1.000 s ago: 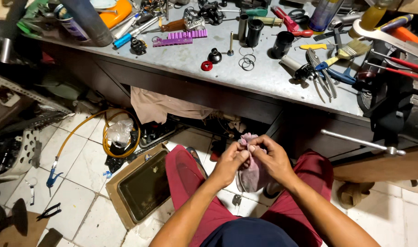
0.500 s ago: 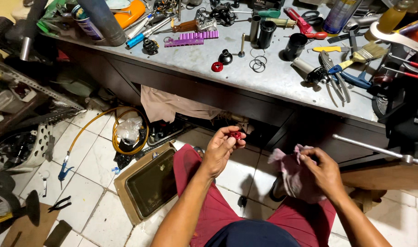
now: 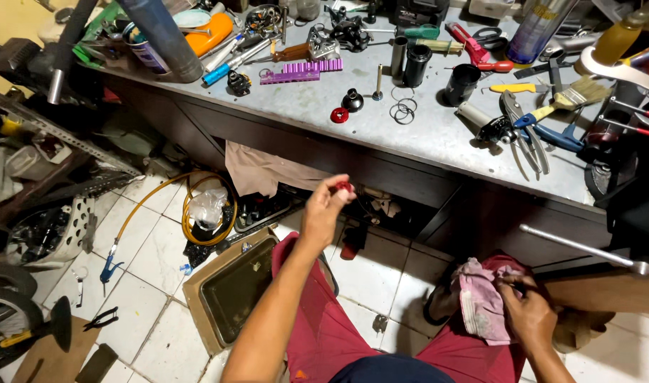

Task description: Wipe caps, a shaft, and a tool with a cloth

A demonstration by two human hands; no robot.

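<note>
At the centre of the frame the left hand (image 3: 326,211) is raised below the desk (image 3: 438,138) edge, fingertips pinched shut on a small red cap (image 3: 343,187), round and glossy. At the lower right, well apart, the right hand (image 3: 530,312) rests on the thigh, fingers curled closed around a crumpled, soft pink rag (image 3: 480,298). A similar red round piece (image 3: 339,115) lies on the grey, speckled desk above.

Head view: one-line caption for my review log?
Left hand lifts a small red part toward the cluttered workbench; right hand holds a pink rag.
</note>
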